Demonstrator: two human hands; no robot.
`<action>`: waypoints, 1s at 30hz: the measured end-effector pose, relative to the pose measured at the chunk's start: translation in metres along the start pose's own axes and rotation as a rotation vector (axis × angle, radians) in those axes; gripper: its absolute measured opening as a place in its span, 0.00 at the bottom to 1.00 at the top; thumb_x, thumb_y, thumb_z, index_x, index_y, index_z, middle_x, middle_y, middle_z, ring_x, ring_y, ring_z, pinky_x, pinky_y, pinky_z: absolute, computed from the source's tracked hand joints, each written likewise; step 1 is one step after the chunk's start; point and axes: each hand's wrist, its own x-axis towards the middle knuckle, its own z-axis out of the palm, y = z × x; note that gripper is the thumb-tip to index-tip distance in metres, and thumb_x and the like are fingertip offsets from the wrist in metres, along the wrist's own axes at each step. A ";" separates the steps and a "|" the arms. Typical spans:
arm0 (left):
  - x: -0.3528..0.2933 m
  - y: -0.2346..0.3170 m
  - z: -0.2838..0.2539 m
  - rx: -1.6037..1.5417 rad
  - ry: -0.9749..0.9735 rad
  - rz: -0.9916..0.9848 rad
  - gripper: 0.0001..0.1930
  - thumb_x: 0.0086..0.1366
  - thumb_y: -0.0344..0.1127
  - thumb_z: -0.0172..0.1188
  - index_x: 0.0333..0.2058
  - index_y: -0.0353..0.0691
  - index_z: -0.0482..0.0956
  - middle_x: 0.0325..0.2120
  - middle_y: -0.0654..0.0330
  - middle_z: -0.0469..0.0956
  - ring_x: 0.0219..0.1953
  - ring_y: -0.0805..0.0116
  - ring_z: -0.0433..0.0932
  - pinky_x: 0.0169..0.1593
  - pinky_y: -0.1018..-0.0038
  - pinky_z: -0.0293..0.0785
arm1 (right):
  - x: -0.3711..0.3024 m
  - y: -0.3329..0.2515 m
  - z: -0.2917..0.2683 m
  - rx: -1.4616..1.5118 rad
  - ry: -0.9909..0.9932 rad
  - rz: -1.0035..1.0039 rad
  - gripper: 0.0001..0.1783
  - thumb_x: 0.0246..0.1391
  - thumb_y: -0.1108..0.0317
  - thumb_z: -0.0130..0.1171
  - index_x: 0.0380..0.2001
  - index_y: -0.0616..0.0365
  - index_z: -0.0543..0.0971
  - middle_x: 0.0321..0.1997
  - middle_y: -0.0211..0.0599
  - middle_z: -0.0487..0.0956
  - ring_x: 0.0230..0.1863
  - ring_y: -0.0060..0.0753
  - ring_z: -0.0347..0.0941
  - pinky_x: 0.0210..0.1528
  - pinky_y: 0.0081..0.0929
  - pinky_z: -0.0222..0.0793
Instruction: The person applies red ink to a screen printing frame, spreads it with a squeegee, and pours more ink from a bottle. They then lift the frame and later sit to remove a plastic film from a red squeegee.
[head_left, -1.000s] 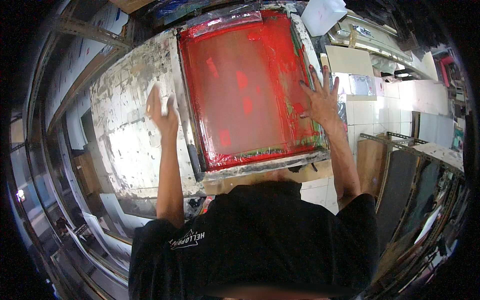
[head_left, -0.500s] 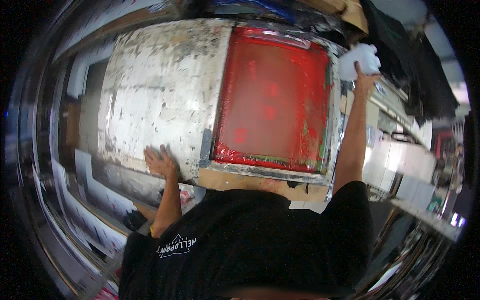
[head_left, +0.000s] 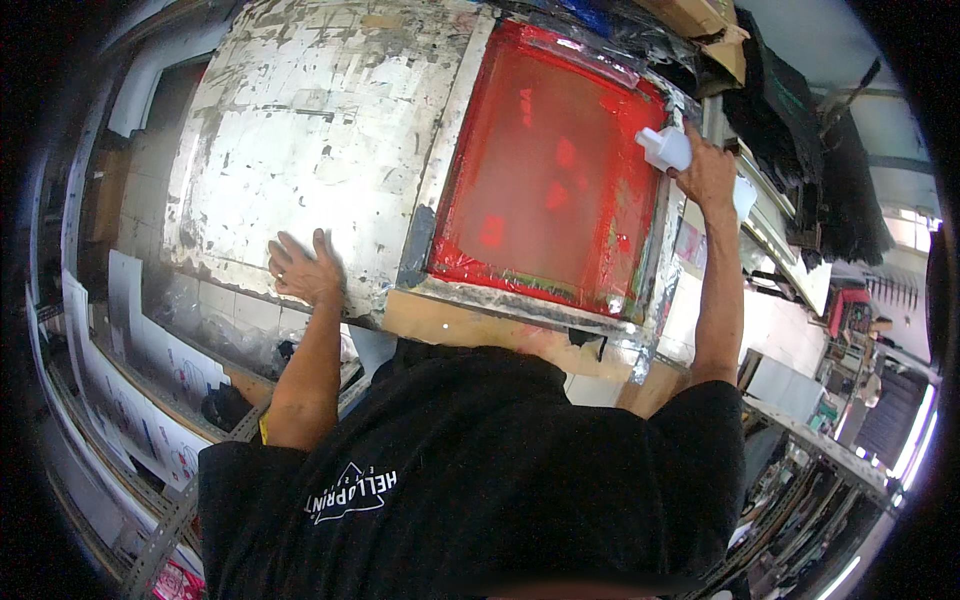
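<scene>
My right hand (head_left: 708, 172) is wrapped round a white plastic bottle (head_left: 668, 149). The bottle is tipped sideways, its narrow end pointing left over the right edge of a screen-printing frame (head_left: 550, 180). Red smears cover the borders of the frame's mesh, and a few bright red patches show in its middle. On the left, my left hand (head_left: 305, 268) rests with fingers spread on a worn white board (head_left: 310, 130), close to its near edge. Nothing is in that hand. My right palm hides part of the bottle.
A brown cardboard strip (head_left: 470, 325) runs along the frame's near side. Black cloth (head_left: 830, 150) hangs at the far right, beside a cardboard box (head_left: 725, 50). White printed sheets (head_left: 170, 385) stand in metal racking at the left. A metal shelf (head_left: 800, 430) is at the lower right.
My right hand has brought the bottle left and tipped it over toward the frame's right edge. The whole view has shifted and tilted. My left hand still lies on the board.
</scene>
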 end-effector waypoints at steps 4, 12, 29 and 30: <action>0.001 0.003 -0.001 -0.031 -0.021 0.005 0.41 0.64 0.69 0.41 0.66 0.46 0.56 0.67 0.53 0.52 0.66 0.52 0.52 0.59 0.49 0.51 | -0.012 0.006 0.007 -0.099 -0.034 -0.038 0.43 0.31 0.60 0.72 0.57 0.51 0.70 0.38 0.51 0.81 0.40 0.51 0.79 0.45 0.44 0.71; 0.000 0.002 -0.004 -0.105 0.000 0.002 0.42 0.63 0.70 0.42 0.66 0.46 0.57 0.66 0.52 0.52 0.66 0.51 0.51 0.59 0.52 0.50 | -0.052 0.001 -0.025 -0.220 -0.202 -0.054 0.38 0.28 0.60 0.72 0.50 0.53 0.75 0.34 0.49 0.82 0.36 0.49 0.80 0.40 0.41 0.75; 0.001 -0.004 0.006 -0.120 0.067 -0.011 0.45 0.59 0.77 0.36 0.65 0.50 0.61 0.65 0.55 0.55 0.65 0.55 0.54 0.59 0.50 0.52 | -0.129 -0.028 -0.033 -0.196 -0.093 -0.150 0.22 0.32 0.63 0.70 0.34 0.59 0.77 0.26 0.47 0.81 0.29 0.47 0.80 0.34 0.39 0.76; 0.000 -0.004 0.007 -0.133 0.078 -0.011 0.45 0.59 0.77 0.36 0.65 0.50 0.61 0.65 0.55 0.55 0.65 0.55 0.54 0.59 0.50 0.52 | -0.127 -0.027 -0.032 -0.203 -0.089 -0.129 0.22 0.32 0.63 0.70 0.33 0.59 0.77 0.26 0.47 0.81 0.29 0.47 0.80 0.34 0.39 0.76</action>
